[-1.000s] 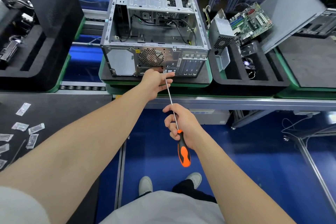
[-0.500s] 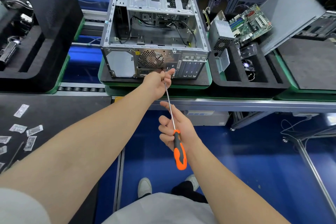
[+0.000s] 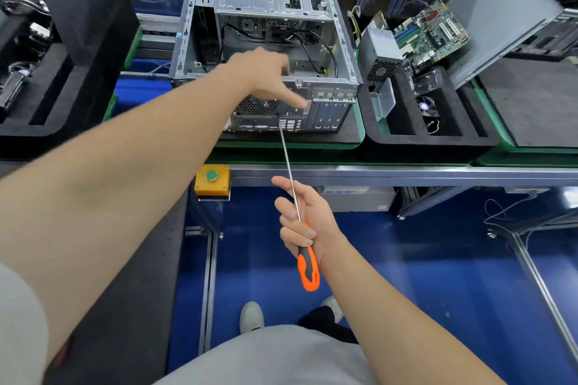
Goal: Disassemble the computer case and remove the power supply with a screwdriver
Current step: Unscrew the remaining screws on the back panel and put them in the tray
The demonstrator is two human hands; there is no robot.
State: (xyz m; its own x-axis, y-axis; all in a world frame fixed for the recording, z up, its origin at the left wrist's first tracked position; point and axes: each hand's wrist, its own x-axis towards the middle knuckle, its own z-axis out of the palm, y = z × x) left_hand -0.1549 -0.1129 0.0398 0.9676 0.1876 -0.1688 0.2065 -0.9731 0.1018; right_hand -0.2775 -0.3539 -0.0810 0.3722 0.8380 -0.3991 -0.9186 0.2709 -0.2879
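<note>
The screwdriver has its long axis nearly upright in the view, leaning slightly left. Its orange-and-black handle is lowest and nearest the person, and its thin steel shaft points away and up, with the tip against the lower rear panel of the computer case, just below the round fan grille. The right hand holds it with fingers curled round the top of the handle and the base of the shaft, the thumb lying along the shaft. The left hand is over the rear top edge of the case and is blurred. One finger stretches down and right toward the panel, but I cannot tell whether the other fingers are curled or pinching anything. The one case lies with its open side up and its rear facing the person, loose black cables inside. It sits on a black foam pad in a green-edged tray on a metal-railed conveyor line. In the foam tray beside it on the right are one grey vented power supply, one green motherboard and one small fan, with a grey side panel leaning behind them. One yellow button box with a green button is fixed to the rail. The floor is blue, and two white shoes show below.
</note>
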